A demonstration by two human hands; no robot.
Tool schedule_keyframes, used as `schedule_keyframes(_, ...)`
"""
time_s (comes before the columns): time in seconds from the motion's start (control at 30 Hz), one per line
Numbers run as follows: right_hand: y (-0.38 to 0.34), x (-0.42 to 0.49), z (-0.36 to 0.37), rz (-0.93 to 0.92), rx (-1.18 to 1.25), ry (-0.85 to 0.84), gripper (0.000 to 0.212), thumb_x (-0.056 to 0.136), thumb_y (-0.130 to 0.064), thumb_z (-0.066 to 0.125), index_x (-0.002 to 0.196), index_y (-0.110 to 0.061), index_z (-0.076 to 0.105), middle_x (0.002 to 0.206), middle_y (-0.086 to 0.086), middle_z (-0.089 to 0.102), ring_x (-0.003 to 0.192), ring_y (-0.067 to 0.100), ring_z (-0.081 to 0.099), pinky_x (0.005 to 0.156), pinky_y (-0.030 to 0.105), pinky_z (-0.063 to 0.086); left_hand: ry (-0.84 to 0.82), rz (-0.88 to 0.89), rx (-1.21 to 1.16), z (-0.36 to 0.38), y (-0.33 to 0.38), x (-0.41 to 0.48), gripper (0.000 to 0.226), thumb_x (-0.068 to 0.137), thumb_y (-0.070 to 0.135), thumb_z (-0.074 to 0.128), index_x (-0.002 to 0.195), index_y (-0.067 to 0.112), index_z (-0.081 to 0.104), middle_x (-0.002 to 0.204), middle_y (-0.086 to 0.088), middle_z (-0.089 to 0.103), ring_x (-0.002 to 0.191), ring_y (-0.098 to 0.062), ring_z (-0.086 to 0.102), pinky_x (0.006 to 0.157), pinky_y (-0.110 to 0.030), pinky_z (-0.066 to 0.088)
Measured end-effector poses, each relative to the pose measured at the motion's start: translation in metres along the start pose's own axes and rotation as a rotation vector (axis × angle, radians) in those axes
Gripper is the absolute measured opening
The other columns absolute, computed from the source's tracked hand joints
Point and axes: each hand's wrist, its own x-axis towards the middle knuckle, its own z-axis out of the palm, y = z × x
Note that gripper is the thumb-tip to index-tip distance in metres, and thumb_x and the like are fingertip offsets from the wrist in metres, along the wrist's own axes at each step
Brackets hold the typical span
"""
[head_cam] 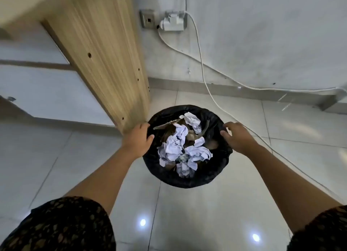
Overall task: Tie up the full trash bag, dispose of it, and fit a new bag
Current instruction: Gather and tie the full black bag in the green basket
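Note:
A round bin lined with a black trash bag [189,179] stands on the tiled floor in the middle of the head view. Crumpled white paper [174,147], brown scraps and a clear plastic piece fill it. My left hand [138,141] rests on the bag's left rim, thumb curled over the edge and fingers outside it. At the right rim, my right hand [237,136] touches the bag with fingers spread; its grip is loose.
A wooden furniture panel [105,59] rises just left of the bin, almost touching my left hand. White cables [206,81] run from a wall socket with a plug adapter [172,22] down across the floor to the right of the bin. Glossy floor tiles surround it.

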Motion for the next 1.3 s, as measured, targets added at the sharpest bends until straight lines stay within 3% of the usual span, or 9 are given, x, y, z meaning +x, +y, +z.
schedule_keyframes(0.27, 0.043, 0.040, 0.074, -0.004, 0.174, 0.286, 0.046, 0.095, -0.036, 0.046, 0.129, -0.005, 0.046, 0.126, 0.021, 0.056, 0.117, 0.035, 0.051, 0.087, 0.032, 0.036, 0.302, 0.079, -0.191, 0.086, -0.045, 0.052, 0.048, 0.093, 0.037, 0.047, 0.134, 0.013, 0.041, 0.133, -0.012, 0.050, 0.121, -0.030, 0.050, 0.096, -0.045, 0.044)
schedule_keyframes(0.43, 0.051, 0.038, 0.092, 0.024, 0.331, 0.359, 0.046, 0.097, -0.041, 0.039, 0.115, -0.002, 0.056, 0.110, 0.018, 0.059, 0.107, 0.033, 0.053, 0.077, 0.029, 0.030, 0.390, 0.018, -0.475, 0.102, -0.050, 0.046, 0.046, 0.094, 0.036, 0.046, 0.133, 0.012, 0.044, 0.134, -0.007, 0.053, 0.120, -0.026, 0.052, 0.093, -0.034, 0.041)
schedule_keyframes(0.57, 0.052, 0.017, 0.103, 0.107, 0.493, 0.368, 0.045, 0.097, -0.042, 0.035, 0.100, -0.003, 0.057, 0.099, 0.013, 0.053, 0.092, 0.026, 0.048, 0.078, 0.034, 0.035, 0.315, -0.125, -0.707, 0.110, -0.045, 0.022, 0.043, 0.097, 0.036, 0.041, 0.130, 0.010, 0.046, 0.129, -0.008, 0.055, 0.116, -0.026, 0.052, 0.084, -0.029, 0.035)
schedule_keyframes(0.7, 0.054, 0.007, 0.105, 0.251, 0.868, 0.295, 0.052, 0.096, -0.047, 0.036, 0.116, -0.003, 0.054, 0.109, 0.013, 0.052, 0.097, 0.030, 0.053, 0.076, 0.036, 0.045, 0.191, -0.202, -0.848, 0.116, -0.046, 0.021, 0.054, 0.098, 0.045, 0.029, 0.138, 0.010, 0.042, 0.141, -0.011, 0.046, 0.128, -0.028, 0.044, 0.098, -0.035, 0.035)
schedule_keyframes(0.87, 0.055, -0.001, 0.109, 0.339, 1.192, 0.184, 0.037, 0.091, -0.046, 0.051, 0.099, -0.010, 0.058, 0.093, 0.009, 0.060, 0.079, 0.027, 0.059, 0.068, 0.036, 0.050, 0.132, -0.341, -0.917, 0.120, -0.045, 0.014, 0.069, 0.093, 0.058, 0.027, 0.140, 0.009, 0.039, 0.144, -0.012, 0.044, 0.129, -0.032, 0.043, 0.108, -0.044, 0.035)
schedule_keyframes(1.03, 0.055, 0.000, 0.110, 0.341, 1.410, 0.027, 0.041, 0.091, -0.044, 0.052, 0.113, -0.010, 0.062, 0.111, 0.011, 0.066, 0.088, 0.025, 0.064, 0.068, 0.039, 0.052, 0.048, -0.419, -1.211, 0.121, -0.044, 0.012, 0.069, 0.087, 0.065, 0.037, 0.123, 0.009, 0.056, 0.115, -0.009, 0.063, 0.104, -0.027, 0.060, 0.091, -0.041, 0.049)
schedule_keyframes(1.1, 0.057, 0.002, 0.108, 0.331, 1.462, 0.011, 0.042, 0.094, -0.041, 0.049, 0.121, -0.010, 0.059, 0.119, 0.012, 0.064, 0.086, 0.025, 0.067, 0.066, 0.039, 0.053, -0.105, -0.414, -1.440, 0.122, -0.047, 0.011, 0.069, 0.086, 0.069, 0.033, 0.111, 0.011, 0.061, 0.106, -0.011, 0.066, 0.098, -0.027, 0.062, 0.089, -0.040, 0.048)
schedule_keyframes(1.2, 0.062, 0.002, 0.106, 0.283, 1.509, -0.086, 0.034, 0.096, -0.036, 0.043, 0.105, -0.008, 0.062, 0.099, 0.012, 0.071, 0.067, 0.022, 0.073, 0.051, 0.034, 0.057, -0.238, -0.296, -1.691, 0.125, -0.063, 0.010, 0.060, 0.091, 0.061, 0.033, 0.115, 0.014, 0.060, 0.126, -0.012, 0.060, 0.110, -0.027, 0.058, 0.091, -0.039, 0.045)
schedule_keyframes(1.3, 0.065, -0.003, 0.109, 0.193, 1.534, -0.213, 0.042, 0.076, -0.031, 0.064, 0.111, -0.006, 0.061, 0.092, 0.014, 0.074, 0.076, 0.024, 0.074, 0.052, 0.038, 0.058, -0.288, -0.220, -1.687, 0.126, -0.081, 0.008, 0.052, 0.092, 0.052, 0.040, 0.121, 0.013, 0.057, 0.130, -0.009, 0.057, 0.108, -0.021, 0.058, 0.081, -0.036, 0.055)
